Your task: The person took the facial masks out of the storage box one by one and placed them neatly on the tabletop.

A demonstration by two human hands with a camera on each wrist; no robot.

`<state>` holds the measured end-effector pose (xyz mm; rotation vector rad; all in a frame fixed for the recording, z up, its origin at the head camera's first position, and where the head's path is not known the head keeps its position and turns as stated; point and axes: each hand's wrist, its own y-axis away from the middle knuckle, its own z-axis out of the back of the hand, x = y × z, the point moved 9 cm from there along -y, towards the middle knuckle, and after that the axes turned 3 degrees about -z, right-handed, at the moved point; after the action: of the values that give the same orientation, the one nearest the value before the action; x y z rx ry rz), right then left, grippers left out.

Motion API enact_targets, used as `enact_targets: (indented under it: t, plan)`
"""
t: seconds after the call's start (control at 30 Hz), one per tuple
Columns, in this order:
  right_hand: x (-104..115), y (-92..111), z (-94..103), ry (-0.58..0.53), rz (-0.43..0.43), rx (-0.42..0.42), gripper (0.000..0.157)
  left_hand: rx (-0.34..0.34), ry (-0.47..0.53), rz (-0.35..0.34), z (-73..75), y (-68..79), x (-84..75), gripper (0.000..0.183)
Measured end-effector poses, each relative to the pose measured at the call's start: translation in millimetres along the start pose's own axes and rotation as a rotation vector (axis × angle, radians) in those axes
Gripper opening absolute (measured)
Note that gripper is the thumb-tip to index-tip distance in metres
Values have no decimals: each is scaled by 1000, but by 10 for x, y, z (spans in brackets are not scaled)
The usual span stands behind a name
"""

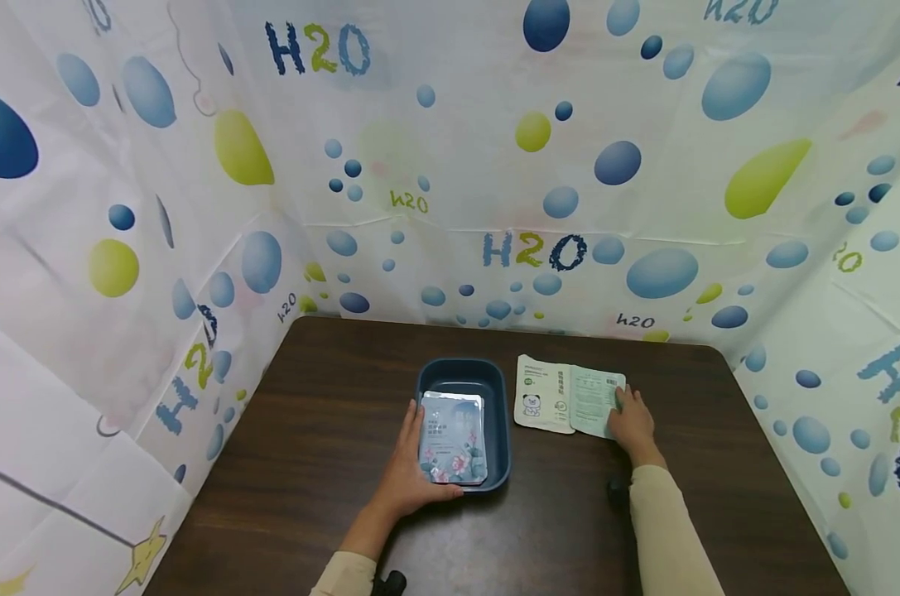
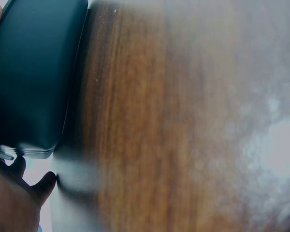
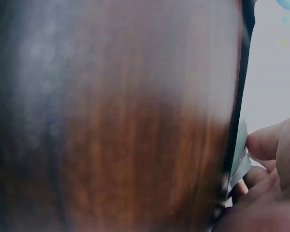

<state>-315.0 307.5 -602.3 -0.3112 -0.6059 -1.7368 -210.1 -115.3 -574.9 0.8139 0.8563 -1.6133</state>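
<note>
A dark blue plastic tray (image 1: pixel 498 430) stands on the table with a stack of light blue, flower-printed face-mask sachets (image 1: pixel 453 439) in it. My left hand (image 1: pixel 406 473) spans its near-left corner, fingers fairly straight along the left side and thumb at the front rim. In the left wrist view, fingers show beside the tray's wall (image 2: pixel 36 72). Right of the tray lie a white sachet (image 1: pixel 545 396) with a cartoon bear and a pale green sachet (image 1: pixel 593 401), side by side. My right hand (image 1: pixel 632 424) pinches the green one's right edge, thumb on top.
The brown wooden table (image 1: pixel 330 414) ends at a back edge close to a white curtain (image 1: pixel 450 165) printed with blue and green drops. Curtain also hangs along both sides. Glare whitens part of the tabletop in both wrist views.
</note>
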Motion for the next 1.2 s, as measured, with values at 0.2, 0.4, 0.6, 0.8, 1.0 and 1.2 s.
enact_targets:
  t: [0.2,0.4,0.6,0.8,1.0,1.2]
  plan:
    - [-18,52,-10,-91,47,-17,59,3,0,1,-1,-1,-7,142]
    - [-39,39,-89,-97,39,3,59,3,-4,11,13,24,6,141]
    - [-57,18,-52,-48,34,7,58,12,-8,14,1,10,4,142]
    - [-65,2,19,-58,28,-40,57,8,-12,5,11,-29,-12,143]
    - [-62,14,40,-29,15,-61,57,12,-14,4,4,-27,-3,145]
    - [-92,50,78,-23,-42,-51,59,9,-19,3,5,-41,-7,145]
